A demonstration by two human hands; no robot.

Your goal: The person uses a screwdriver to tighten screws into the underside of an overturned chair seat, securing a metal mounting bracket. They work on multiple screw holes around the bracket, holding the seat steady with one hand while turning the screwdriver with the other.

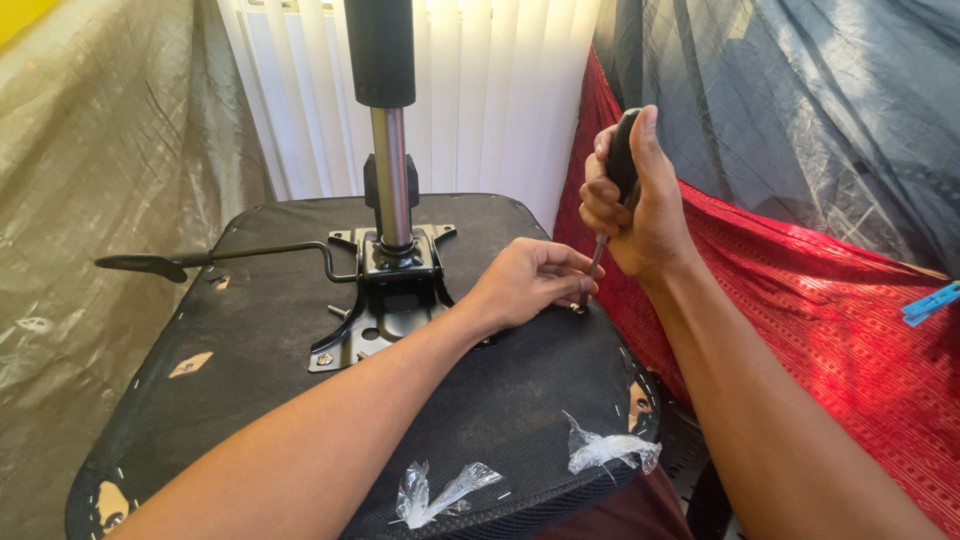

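You have the upturned chair seat (300, 330) in front of you, its lever (200, 260) at the left, then 1 black mounting plate (390, 290) and 1 gas cylinder (390, 170). You look to be driving a screw (580, 308) near the seat's right edge: your left hand (525, 285) pinches around it, your right hand (630, 195) is fisted on 1 screwdriver (605, 225). Next calls for keeping the tip seated, shaft upright. 2 plastic scraps (520, 470) lie at the front edge.
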